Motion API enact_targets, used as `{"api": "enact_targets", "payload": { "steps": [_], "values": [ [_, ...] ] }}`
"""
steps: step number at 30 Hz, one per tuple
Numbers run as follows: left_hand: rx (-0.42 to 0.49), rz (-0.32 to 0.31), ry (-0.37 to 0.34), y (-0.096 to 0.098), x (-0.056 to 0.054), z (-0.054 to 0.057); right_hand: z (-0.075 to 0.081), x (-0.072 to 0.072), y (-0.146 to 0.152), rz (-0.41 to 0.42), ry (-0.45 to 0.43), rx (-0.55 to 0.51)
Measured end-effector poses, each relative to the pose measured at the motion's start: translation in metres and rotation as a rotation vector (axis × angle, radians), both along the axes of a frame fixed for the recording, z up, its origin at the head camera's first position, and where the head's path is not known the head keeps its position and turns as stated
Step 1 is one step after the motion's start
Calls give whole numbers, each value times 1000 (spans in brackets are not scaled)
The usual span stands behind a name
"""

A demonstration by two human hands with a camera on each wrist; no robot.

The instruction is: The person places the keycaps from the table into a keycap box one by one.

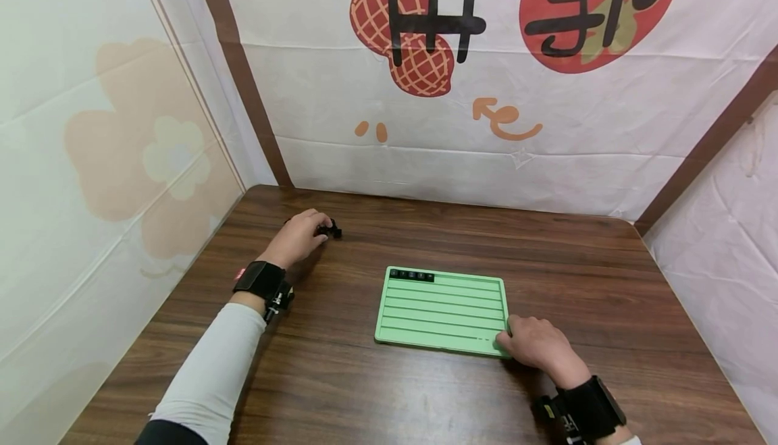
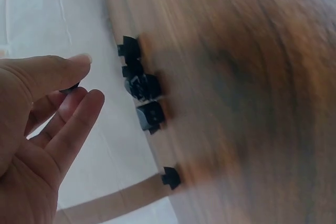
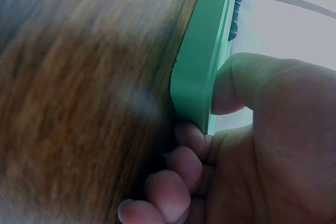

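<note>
At the far left of the table, my left hand (image 1: 298, 237) pinches a small black keycap (image 2: 69, 88) between thumb and fingers, and most of it is hidden. Several loose black keycaps (image 2: 150, 115) lie on the tabletop beside that hand. My right hand (image 1: 535, 342) grips the near right corner of a light green tray (image 1: 444, 320), thumb on top and fingers curled at its outer edge, as the right wrist view shows. Ridges divide the tray into long rows. A short line of black keycaps (image 1: 412, 275) sits in the left end of its farthest row.
The brown wood-grain table (image 1: 328, 377) reaches back to a white printed cloth wall (image 1: 316, 121). Another cloth wall (image 1: 79, 242) runs along the left side, and one more (image 1: 729, 229) stands at the right. Each wrist wears a black strap (image 1: 261, 279).
</note>
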State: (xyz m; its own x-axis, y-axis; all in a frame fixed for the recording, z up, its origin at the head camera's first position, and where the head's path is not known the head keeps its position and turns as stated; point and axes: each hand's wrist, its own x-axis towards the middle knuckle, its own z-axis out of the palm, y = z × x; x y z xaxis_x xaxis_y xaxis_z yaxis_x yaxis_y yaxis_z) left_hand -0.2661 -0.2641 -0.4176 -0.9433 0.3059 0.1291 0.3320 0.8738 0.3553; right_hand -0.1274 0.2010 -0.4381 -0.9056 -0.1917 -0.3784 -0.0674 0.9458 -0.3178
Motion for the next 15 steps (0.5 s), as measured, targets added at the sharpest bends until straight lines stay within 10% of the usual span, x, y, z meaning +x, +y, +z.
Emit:
{"api": "enact_targets", "payload": {
  "steps": [15],
  "values": [
    [-1, -98, 58, 24, -4, 9, -1, 0, 1, 5, 4, -20]
  ]
}}
